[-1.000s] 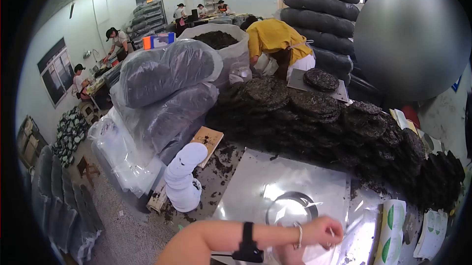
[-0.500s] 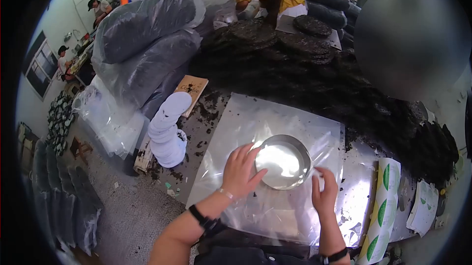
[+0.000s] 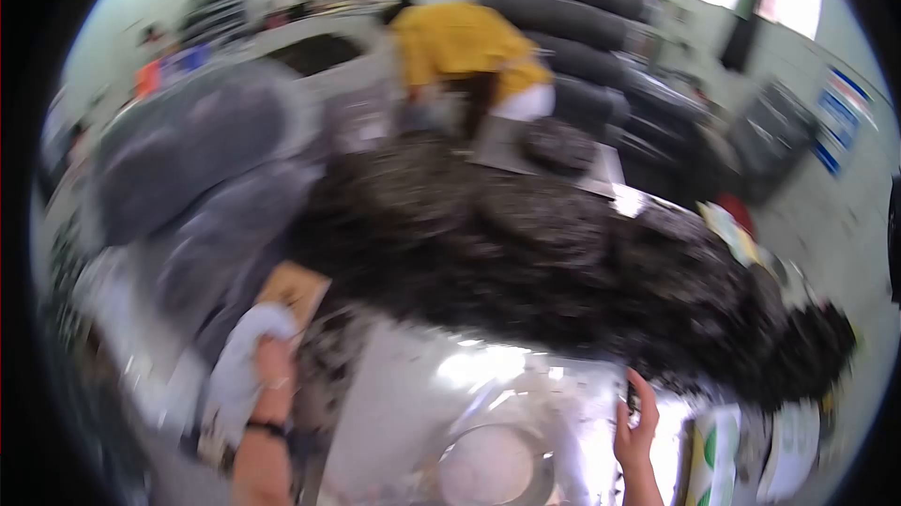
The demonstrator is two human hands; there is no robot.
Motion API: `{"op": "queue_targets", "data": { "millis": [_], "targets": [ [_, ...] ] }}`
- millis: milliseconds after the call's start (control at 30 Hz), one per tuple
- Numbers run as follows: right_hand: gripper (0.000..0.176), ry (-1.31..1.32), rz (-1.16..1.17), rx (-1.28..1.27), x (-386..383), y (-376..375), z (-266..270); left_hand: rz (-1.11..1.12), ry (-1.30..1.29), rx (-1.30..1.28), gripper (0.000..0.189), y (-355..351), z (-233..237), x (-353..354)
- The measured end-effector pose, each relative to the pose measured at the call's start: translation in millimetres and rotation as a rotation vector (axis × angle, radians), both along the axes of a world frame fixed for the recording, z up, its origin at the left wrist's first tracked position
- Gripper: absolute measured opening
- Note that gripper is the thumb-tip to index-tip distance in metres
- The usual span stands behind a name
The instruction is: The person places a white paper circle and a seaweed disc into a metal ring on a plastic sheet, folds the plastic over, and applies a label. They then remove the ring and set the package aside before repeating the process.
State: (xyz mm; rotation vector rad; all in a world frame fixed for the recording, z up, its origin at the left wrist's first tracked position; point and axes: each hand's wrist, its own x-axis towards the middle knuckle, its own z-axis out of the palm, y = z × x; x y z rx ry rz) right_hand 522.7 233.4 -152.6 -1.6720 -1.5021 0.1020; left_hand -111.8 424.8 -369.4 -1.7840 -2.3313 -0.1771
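My left hand (image 3: 274, 360) reaches onto the top of a stack of white round sheets (image 3: 230, 384) at the left; motion blur smears its fingers. My right hand (image 3: 636, 420) is raised at the right edge of a clear plastic sheet (image 3: 375, 412), thumb and fingers apart. Between the hands, near the bottom of the view, a shallow round metal ring (image 3: 544, 476) rests on the plastic, its inside looking pale. The lower part of the ring is cut off by the frame.
A dark, flaky heap (image 3: 450, 262) like dried seaweed spans the table behind the plastic. Filled plastic sacks (image 3: 197, 121) stand at the left, beside a brown cardboard piece (image 3: 298, 288). Green-and-white printed film (image 3: 718, 459) lies at the right. A person in yellow (image 3: 469, 41) bends beyond the heap.
My left hand has left the metal ring and moved to the stack of white sheets. My right hand has come away from the ring's right side. The view has tilted up.
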Motion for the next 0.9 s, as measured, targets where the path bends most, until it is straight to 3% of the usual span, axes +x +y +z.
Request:
{"op": "queue_targets", "data": {
  "millis": [67,100,167,233,267,367,400,433,467,533,567,633,700,800,900],
  "targets": [
    [0.039,-0.048,-0.016,0.096,11,26,33,-0.251,-0.06,0.225,0.006,8,-39,-34],
    [0.036,-0.065,0.007,0.172,23,40,48,-0.263,-0.278,0.385,0.007,-9,23,8],
    [0.033,-0.244,0.004,0.387,58,69,76,-0.05,-0.5,0.33,0.027,-13,42,6],
    [0.042,-0.385,-0.059,0.453,99,96,101,0.082,-0.814,0.205,0.029,-1,23,-27],
    [0.057,-0.455,-0.072,0.393,101,110,123,0.084,-0.808,0.209,0.029,1,24,-29],
    [0.107,-0.647,0.022,0.034,102,145,148,-0.323,-0.548,0.218,0.028,1,15,-28],
    [0.112,-0.793,0.052,-0.113,108,154,145,-0.31,-0.526,0.168,0.028,1,14,-28],
    [0.112,-0.779,0.05,-0.089,113,158,141,-0.299,-0.5,0.122,0.028,0,21,-28],
    [0.108,-0.725,0.079,-0.236,118,161,138,-0.301,-0.485,0.145,0.028,-3,43,-21],
    [0.104,-0.749,0.101,-0.408,122,167,132,-0.155,-0.077,-0.007,0.025,-18,98,17],
    [0.107,-0.8,0.083,-0.446,118,166,131,-0.144,-0.072,-0.001,0.025,-31,125,35],
    [0.11,-0.873,0.066,-0.533,109,162,133,-0.246,-0.165,0.339,0.023,-55,177,70],
    [0.108,-0.89,0.062,-0.55,113,162,127,-0.439,-0.273,0.492,0.022,-92,220,104],
    [0.091,-0.963,0.001,-0.305,122,158,103,-0.433,-0.489,0.47,0.025,-167,261,166],
    [0.076,-1.013,-0.165,0.038,114,143,75,-0.667,-0.553,0.553,0.03,-225,279,237]
  ]
}}
